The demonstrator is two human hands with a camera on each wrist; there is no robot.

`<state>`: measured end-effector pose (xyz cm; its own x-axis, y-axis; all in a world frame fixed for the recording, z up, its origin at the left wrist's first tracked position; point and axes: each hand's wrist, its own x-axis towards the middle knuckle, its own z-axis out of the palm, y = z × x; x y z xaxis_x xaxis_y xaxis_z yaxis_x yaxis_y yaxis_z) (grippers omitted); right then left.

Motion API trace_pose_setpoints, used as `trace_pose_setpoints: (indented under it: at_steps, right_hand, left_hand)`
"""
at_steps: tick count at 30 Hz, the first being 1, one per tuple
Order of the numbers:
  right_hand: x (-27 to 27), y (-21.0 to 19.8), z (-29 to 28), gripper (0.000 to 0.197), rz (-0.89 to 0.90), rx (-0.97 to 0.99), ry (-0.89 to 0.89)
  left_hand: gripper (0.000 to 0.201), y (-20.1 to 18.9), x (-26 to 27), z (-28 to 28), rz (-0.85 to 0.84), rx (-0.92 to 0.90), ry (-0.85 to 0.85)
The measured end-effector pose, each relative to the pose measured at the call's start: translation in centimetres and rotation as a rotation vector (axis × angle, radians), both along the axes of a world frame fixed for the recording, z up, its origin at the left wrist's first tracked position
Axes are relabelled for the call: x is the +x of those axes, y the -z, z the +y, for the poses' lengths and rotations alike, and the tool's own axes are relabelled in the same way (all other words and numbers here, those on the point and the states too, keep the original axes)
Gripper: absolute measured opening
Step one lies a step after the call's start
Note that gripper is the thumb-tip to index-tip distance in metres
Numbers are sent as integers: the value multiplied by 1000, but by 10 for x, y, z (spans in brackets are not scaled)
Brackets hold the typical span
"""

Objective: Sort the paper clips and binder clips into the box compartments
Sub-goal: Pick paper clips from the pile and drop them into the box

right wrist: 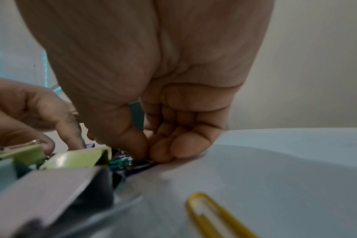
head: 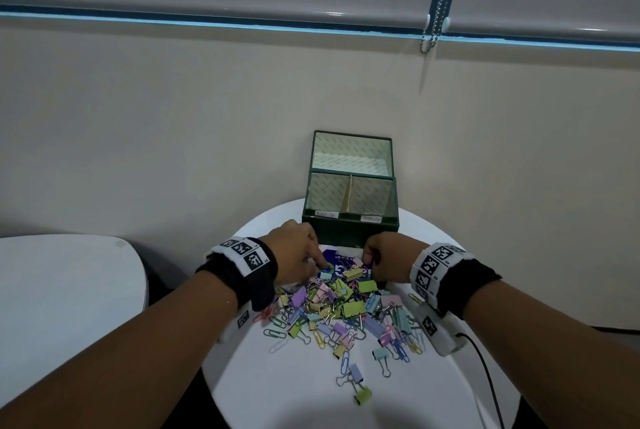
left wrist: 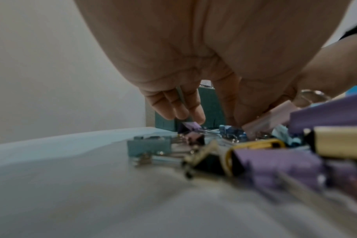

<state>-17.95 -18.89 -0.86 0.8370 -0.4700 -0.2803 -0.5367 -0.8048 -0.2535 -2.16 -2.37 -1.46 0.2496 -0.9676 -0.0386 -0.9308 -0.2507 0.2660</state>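
Note:
A heap of pastel binder clips and paper clips (head: pixel 346 307) lies on the round white table (head: pixel 294 390). Behind it stands the green box (head: pixel 349 233) with its lid up and a divider making two labelled compartments, both looking bare. My left hand (head: pixel 320 264) reaches into the heap's far edge, index finger down by a blue clip. In the left wrist view a thin pale wire (left wrist: pixel 180 96), seemingly a paper clip, runs through its curled fingers (left wrist: pixel 173 106). My right hand (head: pixel 367 260) is at the heap's far right. Its thumb and fingertips (right wrist: pixel 163 154) pinch a small dark clip at table level.
A blue printed card (head: pixel 334 257) lies under the heap's far side, just before the box. A yellow paper clip (right wrist: pixel 214 214) lies apart near my right wrist. A second white table (head: pixel 69 290) sits at the left. A black cable (head: pixel 485 369) trails off the table's right edge.

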Motion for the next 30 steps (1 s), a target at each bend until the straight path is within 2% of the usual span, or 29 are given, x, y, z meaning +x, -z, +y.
trace_pose_setpoints:
  at_steps: [3, 8, 12, 17, 20, 23, 25, 27, 30]
  right_hand:
    - [0, 1, 0, 24, -20, 4, 10]
    - [-2, 1, -1, 15, -57, -29, -29]
    - [0, 1, 1, 23, -35, -76, -55]
    - [-8, 1, -1, 19, -73, 24, -46]
    - [-12, 1, -2, 16, -95, 39, -71]
    - [-8, 4, -1, 19, -71, -28, -125]
    - [-5, 6, 0, 18, -41, -52, -136]
    - [-4, 6, 1, 14, -10, -50, -146]
    - [-9, 1, 1, 10, -35, 16, -125]
  left_hand:
    - [10, 1, 0, -1, -14, 7, -20]
    - [15, 4, 5, -4, -55, -15, -20]
    - [16, -7, 9, -3, -20, -77, -109]
    - [20, -8, 14, 17, -157, 113, -189]
    - [17, -11, 15, 30, -163, 142, -244]
    - [19, -11, 17, 38, -41, 169, -200]
    - [29, -10, 14, 40, 34, 192, -123]
    - [38, -9, 9, 38, 17, 202, -68]
    - [39, -9, 6, 36, 7, 174, -62]
